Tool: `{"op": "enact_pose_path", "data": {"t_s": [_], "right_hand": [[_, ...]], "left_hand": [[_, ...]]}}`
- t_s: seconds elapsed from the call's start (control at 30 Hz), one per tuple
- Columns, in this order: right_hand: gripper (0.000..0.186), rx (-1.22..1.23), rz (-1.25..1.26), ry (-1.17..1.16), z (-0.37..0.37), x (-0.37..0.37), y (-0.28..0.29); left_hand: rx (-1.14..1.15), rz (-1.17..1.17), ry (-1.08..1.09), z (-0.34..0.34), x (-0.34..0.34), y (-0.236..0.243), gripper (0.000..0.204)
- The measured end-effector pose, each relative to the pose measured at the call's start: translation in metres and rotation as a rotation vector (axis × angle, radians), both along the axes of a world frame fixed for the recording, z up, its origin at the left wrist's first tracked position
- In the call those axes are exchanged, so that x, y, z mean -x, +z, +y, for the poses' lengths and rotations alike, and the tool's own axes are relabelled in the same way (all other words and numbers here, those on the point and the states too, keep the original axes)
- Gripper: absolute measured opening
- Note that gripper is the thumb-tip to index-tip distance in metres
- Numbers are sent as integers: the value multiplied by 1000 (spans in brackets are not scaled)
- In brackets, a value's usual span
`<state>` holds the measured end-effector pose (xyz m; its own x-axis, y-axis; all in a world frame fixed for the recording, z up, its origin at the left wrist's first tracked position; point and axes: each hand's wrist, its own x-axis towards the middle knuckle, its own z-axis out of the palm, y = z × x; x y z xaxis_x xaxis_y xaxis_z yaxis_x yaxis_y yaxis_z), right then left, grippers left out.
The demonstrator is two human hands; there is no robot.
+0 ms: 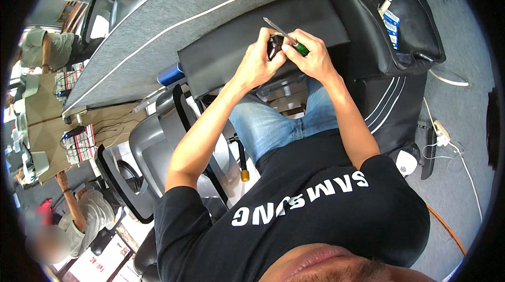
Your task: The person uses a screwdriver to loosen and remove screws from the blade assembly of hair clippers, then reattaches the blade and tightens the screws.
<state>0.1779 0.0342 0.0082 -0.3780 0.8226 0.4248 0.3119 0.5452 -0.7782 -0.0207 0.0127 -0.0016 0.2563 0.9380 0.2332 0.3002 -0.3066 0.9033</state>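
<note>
Both of my hands are close together over a black padded seat (pixel 221 53), above my lap. In my left hand (pixel 255 66) is a small, shiny dark object (pixel 274 46) with rounded sides; the fingers wrap round it, so its kind is unclear. My right hand (pixel 314 58) grips a screwdriver (pixel 301 49) by its green handle. The screwdriver's metal shaft slants up and to the left, passing over the dark object, with its tip in the air. Whether the shaft touches that object cannot be made out.
A black padded armchair (pixel 363 24) stands at the right, with blue sachets (pixel 391 28) and a white cable on it. A blue cylinder (pixel 171 74) lies left of the seat, near a grey chair (pixel 152 129). Other people are beside a desk (pixel 44 98) at far left.
</note>
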Motion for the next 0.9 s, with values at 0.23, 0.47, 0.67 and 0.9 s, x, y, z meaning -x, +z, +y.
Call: {"op": "enact_pose_path", "data": {"t_s": [0.23,0.47,0.67,0.9], "right_hand": [[18,154,-59,54,-1,-12,-6],[16,365,61,-34,-8,-16,-31],[14,689,436,-87,-22,-4,-35],[18,834,539,-122,-35,-11,-17]], "left_hand": [[142,50,-108,0,4,-5,43],[18,146,-107,-4,-1,-2,47],[-193,242,-11,-10,-4,-11,55],[-350,382,-22,-10,-11,-11,63]]}}
